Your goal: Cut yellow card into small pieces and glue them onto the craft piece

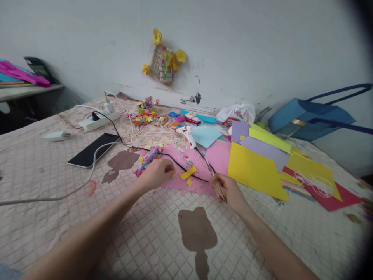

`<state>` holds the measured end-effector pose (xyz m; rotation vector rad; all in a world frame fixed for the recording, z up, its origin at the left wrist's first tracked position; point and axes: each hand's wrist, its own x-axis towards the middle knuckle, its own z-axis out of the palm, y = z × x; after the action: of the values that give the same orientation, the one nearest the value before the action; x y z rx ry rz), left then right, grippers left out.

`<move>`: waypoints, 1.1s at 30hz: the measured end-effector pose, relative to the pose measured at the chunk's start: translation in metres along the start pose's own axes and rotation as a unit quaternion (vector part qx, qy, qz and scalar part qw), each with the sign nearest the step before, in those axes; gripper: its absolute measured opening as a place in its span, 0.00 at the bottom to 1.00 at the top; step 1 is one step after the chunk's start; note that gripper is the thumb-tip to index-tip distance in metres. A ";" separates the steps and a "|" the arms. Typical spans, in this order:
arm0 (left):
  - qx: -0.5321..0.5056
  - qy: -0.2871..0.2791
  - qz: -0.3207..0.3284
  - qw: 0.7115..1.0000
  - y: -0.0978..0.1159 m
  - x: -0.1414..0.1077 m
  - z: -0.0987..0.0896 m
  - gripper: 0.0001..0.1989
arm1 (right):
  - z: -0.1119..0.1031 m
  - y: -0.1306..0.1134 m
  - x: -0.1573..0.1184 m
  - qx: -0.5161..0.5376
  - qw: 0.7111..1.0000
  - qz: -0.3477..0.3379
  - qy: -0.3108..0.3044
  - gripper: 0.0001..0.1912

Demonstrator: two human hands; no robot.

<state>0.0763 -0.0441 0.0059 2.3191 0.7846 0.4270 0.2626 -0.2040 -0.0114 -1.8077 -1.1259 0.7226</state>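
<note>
My right hand [227, 190] is closed round a pair of scissors [210, 168], whose blades point up and away from me. Curled over the pink sheet [204, 188] is my left hand [159, 171], its fingers pinched together; what they hold, if anything, is too small to make out. Between the hands lie a yellow paper strip [188, 173] and a small yellow square [189, 182]. A lilac piece decorated with small coloured bits [149, 160] rests just beyond my left hand. The white glue gun [188, 136] lies past the scissors' tips.
A black cable [175, 158] crosses the pink sheet. Yellow sheets [256, 169] and a blue bag [309, 116] are on the right. To the left are a phone [94, 149], a power strip [99, 121] and a charger [55, 135]. Beyond stands a pot of coloured pieces [145, 105].
</note>
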 end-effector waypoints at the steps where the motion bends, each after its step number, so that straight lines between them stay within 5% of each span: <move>1: 0.032 0.026 0.010 0.999 0.002 -0.001 0.002 0.04 | 0.000 0.000 0.000 0.001 1.000 0.001 -0.002 0.15; 3: 0.064 0.084 0.042 0.994 0.008 -0.004 0.010 0.05 | 0.001 0.001 0.000 0.007 1.000 0.003 -0.005 0.14; 12: 0.075 0.028 0.086 0.993 0.027 -0.009 0.043 0.04 | 0.003 0.004 0.000 -0.014 1.000 -0.004 -0.010 0.11; 23: -0.067 -0.020 0.108 0.992 0.028 -0.009 0.030 0.03 | 0.015 -0.018 -0.006 0.083 0.995 -0.014 -0.046 0.08; 27: -0.128 -0.065 0.083 0.986 0.036 -0.015 0.030 0.05 | 0.023 -0.023 -0.006 0.081 0.994 -0.032 -0.067 0.06; 33: -0.232 -0.050 0.033 0.971 0.038 -0.011 0.032 0.04 | 0.025 -0.021 -0.007 0.111 0.990 -0.017 -0.081 0.03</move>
<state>0.0990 -0.0897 0.0059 1.9139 0.4963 0.4637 0.2308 -0.1968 -0.0040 -1.5617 -1.1281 0.9495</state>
